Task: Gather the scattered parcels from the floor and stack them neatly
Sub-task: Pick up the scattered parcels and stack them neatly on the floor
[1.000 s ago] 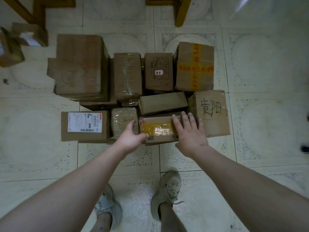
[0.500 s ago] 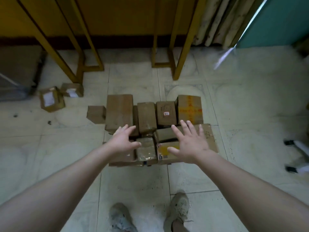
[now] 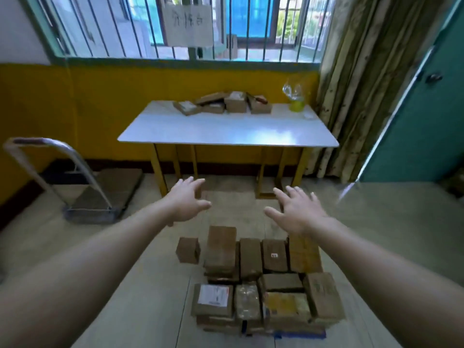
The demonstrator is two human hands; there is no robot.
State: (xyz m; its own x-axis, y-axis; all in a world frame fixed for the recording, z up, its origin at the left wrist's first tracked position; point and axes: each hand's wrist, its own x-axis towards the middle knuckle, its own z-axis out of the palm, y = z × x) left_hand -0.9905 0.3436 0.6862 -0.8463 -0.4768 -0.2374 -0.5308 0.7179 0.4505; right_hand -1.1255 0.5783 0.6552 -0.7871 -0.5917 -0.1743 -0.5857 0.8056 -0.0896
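Since half a second ago the view has tilted up: a table (image 3: 226, 133) bearing more boxes (image 3: 234, 103) now fills the upper middle. The parcels (image 3: 251, 285) lie packed together on the floor (image 3: 389, 222) at lower centre. The left hand (image 3: 187, 202) and right hand (image 3: 297, 212) hover above them, fingers (image 3: 280, 193) spread, holding nothing. The labels are too blurred to read.

Floor (image 3: 125, 285): pale tile. A block of cardboard parcels (image 3: 263, 285) lies on it at near centre, packed edge to edge in rows, with some stacked on others. One small box (image 3: 188, 249) stands just left of the block's far row, apart from it. A platform trolley (image 3: 100, 197) rests at far left.

Table (image 3: 226, 131): white top, yellow legs, standing at the far wall. A heap of small cartons (image 3: 226, 104) lies along its far edge. A clear container (image 3: 295, 97) stands at its far right corner.
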